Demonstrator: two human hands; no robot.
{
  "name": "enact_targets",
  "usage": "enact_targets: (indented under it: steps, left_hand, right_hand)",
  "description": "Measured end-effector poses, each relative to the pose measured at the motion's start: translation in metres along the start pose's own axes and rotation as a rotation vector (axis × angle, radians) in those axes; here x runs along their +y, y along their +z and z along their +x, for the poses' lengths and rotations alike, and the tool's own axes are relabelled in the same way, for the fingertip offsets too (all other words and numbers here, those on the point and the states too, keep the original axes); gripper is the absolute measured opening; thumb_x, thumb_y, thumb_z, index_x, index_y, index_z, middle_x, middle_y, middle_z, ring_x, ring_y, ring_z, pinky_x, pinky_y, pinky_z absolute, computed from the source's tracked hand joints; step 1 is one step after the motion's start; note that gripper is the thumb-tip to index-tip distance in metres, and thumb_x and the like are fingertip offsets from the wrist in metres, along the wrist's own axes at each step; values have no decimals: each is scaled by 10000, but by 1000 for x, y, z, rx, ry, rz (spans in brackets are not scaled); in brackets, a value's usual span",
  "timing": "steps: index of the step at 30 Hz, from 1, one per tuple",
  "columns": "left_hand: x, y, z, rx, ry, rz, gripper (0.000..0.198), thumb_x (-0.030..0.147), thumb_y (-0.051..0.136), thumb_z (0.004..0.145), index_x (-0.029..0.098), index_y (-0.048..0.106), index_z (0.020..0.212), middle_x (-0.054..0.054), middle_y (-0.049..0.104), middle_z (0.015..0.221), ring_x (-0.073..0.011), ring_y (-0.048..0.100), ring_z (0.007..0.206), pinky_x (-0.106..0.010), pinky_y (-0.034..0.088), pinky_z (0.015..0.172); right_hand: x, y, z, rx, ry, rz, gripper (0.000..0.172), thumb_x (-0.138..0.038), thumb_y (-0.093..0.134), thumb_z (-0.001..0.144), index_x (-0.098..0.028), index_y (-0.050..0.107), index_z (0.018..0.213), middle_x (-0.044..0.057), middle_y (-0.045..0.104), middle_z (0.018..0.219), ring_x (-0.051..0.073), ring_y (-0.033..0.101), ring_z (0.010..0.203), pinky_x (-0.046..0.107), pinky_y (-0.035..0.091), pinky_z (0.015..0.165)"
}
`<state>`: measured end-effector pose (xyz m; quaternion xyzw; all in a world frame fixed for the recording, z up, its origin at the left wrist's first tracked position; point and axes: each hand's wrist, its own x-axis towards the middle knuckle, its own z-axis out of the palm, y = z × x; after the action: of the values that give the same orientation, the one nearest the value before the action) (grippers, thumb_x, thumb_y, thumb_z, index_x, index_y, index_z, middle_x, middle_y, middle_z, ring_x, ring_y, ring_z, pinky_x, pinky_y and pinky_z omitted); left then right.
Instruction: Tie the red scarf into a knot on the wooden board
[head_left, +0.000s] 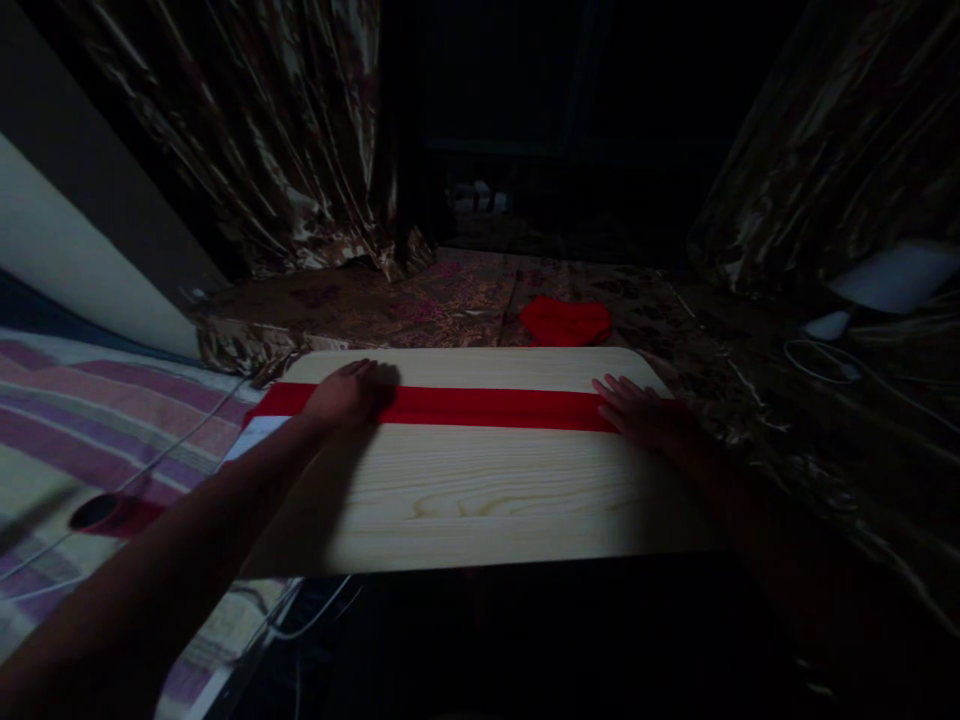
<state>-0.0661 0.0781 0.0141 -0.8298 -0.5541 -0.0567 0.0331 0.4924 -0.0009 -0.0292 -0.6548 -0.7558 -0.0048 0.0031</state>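
Forearms (217,510) end in flattened hands (341,395) (634,408) touching a red strip (491,407).

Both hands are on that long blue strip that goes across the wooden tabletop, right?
Not quite: the strip is red, not blue, as the head view shows. The left hand and right hand are both on it, and it does go across the wooden tabletop.
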Motion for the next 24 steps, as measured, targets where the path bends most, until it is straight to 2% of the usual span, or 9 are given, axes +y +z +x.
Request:
enact_targets:
  steps: [2, 4, 6, 8, 11, 13, 15, 21, 24]
  left_hand:
    - [29, 1, -3, -21, 19, -16, 663, 496, 287, 1022, 191, 435, 1593, -134, 399, 1665, -301, 318, 1557, -497, 285, 1244]
    - [56, 4, -6, -109, 64, -48, 703, 566, 206, 1039, 271, 227, 1676, -87, 214, 1744, -324, 184, 1606, -607, 228, 1244]
    - [77, 10, -8, -171, 85, -65, 697, 590, 161, 1042, 315, 179, 1682, -60, 162, 1756, -323, 146, 1615, -643, 201, 1239]
    - [89, 16, -8, -184, 81, -69, 696, 593, 155, 1043, 318, 178, 1682, -63, 149, 1758, -318, 142, 1616, -646, 187, 1241]
    - [95, 21, -6, -182, 69, -83, 701, 590, 161, 1044, 303, 177, 1684, -77, 140, 1757, -315, 137, 1618, -654, 159, 1244]
    - [97, 22, -4, -182, 76, -96, 706, 593, 161, 1044, 297, 177, 1685, -81, 145, 1755, -314, 133, 1619, -659, 153, 1244]
    - [100, 22, -3, -170, 85, -113, 712, 600, 159, 1044, 289, 180, 1684, -87, 155, 1753, -312, 138, 1618, -662, 155, 1244]
    - [125, 23, 7, -116, 115, -161, 759, 658, 183, 1028, 268, 217, 1679, -106, 205, 1742, -314, 170, 1612, -633, 145, 1261]
    - [139, 23, 13, -90, 129, -175, 769, 668, 184, 1023, 265, 234, 1675, -110, 221, 1738, -327, 185, 1606, -636, 146, 1260]
  right_hand:
    - [-17, -8, 4, 29, 16, 26, 625, -484, 282, 1064, -252, 331, 1642, 140, 319, 1695, 354, 295, 1565, 702, 294, 1189]
    - [-48, -17, 4, 87, -35, 62, 624, -465, 272, 1070, -238, 317, 1649, 137, 280, 1710, 334, 280, 1574, 675, 278, 1210]
    - [-88, -24, 1, 114, -214, 80, 627, -480, 299, 1070, -250, 316, 1652, 117, 255, 1720, 315, 265, 1582, 633, 252, 1237]
    - [-126, -28, -4, 122, -347, 88, 647, -523, 335, 1062, -287, 287, 1663, 77, 220, 1731, 307, 237, 1592, 601, 230, 1258]
    - [-157, -23, -7, 64, -380, 101, 692, -585, 358, 1046, -319, 243, 1674, 46, 229, 1726, 303, 236, 1593, 576, 216, 1275]
    - [-156, -15, -5, 42, -355, 102, 701, -588, 354, 1045, -321, 220, 1679, 45, 260, 1716, 302, 239, 1592, 581, 210, 1278]
    - [-144, -7, -2, 45, -325, 94, 703, -568, 349, 1048, -305, 203, 1683, 54, 277, 1711, 300, 241, 1591, 581, 216, 1277]
    - [-90, 6, 6, 76, -263, 49, 707, -499, 345, 1040, -241, 201, 1683, 102, 301, 1702, 315, 269, 1580, 616, 246, 1256]
    - [-57, 11, 7, 25, -190, 26, 709, -490, 338, 1029, -211, 240, 1673, 122, 310, 1698, 334, 267, 1579, 631, 261, 1249]
